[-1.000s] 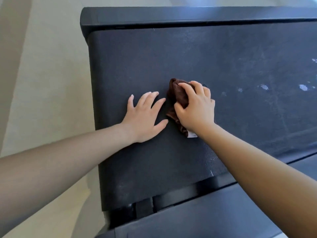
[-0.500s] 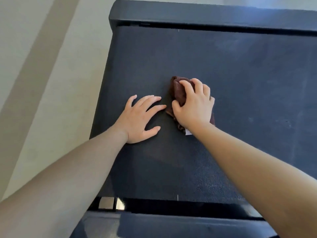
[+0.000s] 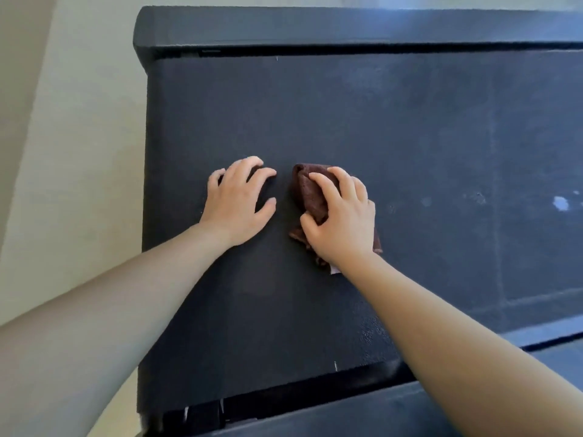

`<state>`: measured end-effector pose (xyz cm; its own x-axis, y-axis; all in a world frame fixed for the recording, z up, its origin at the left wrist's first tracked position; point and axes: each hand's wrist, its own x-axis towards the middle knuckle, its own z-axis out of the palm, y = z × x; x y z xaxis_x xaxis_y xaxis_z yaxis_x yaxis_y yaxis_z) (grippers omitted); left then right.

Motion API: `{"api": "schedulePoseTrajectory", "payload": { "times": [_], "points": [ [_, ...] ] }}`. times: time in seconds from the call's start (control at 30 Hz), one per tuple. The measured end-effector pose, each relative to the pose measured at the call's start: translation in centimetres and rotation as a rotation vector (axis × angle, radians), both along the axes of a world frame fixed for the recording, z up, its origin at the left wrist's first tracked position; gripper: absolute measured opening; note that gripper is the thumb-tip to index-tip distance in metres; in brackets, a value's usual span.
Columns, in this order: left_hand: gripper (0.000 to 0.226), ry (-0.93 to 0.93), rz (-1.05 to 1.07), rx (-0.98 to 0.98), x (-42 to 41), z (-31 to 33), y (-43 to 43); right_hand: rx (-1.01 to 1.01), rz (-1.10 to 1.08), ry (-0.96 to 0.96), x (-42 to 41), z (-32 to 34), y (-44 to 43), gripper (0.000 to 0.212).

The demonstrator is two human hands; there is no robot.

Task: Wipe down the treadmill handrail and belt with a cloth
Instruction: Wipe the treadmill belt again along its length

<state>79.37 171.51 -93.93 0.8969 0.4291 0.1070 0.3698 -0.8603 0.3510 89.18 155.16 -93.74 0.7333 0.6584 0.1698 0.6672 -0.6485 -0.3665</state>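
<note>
The black treadmill belt point(image 3: 410, 137) fills most of the view. My right hand point(image 3: 342, 219) presses a crumpled brown cloth point(image 3: 307, 187) onto the belt near its middle, fingers closed over it; the cloth's lower part is hidden under my palm, with a small white tag at my wrist. Just left of the cloth, my left hand point(image 3: 238, 203) rests on the belt with fingers curled and apart, holding nothing. No handrail is in view.
A black side rail point(image 3: 315, 26) runs along the belt's far edge and another point(image 3: 362, 411) along the near edge. Pale dusty spots point(image 3: 560, 203) mark the belt at the right. Beige floor point(image 3: 72, 152) lies to the left.
The view has shifted and the belt's pale spots show again at the right. My left fingers have curled from flat. My right hand stays on the cloth.
</note>
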Motion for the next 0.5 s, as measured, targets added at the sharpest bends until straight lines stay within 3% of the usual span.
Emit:
{"api": "schedulePoseTrajectory", "payload": {
  "times": [0.17,0.5],
  "points": [
    [0.059,0.140,0.176,0.016,7.2,-0.6,4.2,0.025,-0.077,-0.021,4.5,0.2,5.3,0.056],
    [0.065,0.119,0.240,0.119,9.3,-1.7,6.1,0.059,-0.094,-0.047,12.0,-0.4,12.9,0.056]
  ]
}}
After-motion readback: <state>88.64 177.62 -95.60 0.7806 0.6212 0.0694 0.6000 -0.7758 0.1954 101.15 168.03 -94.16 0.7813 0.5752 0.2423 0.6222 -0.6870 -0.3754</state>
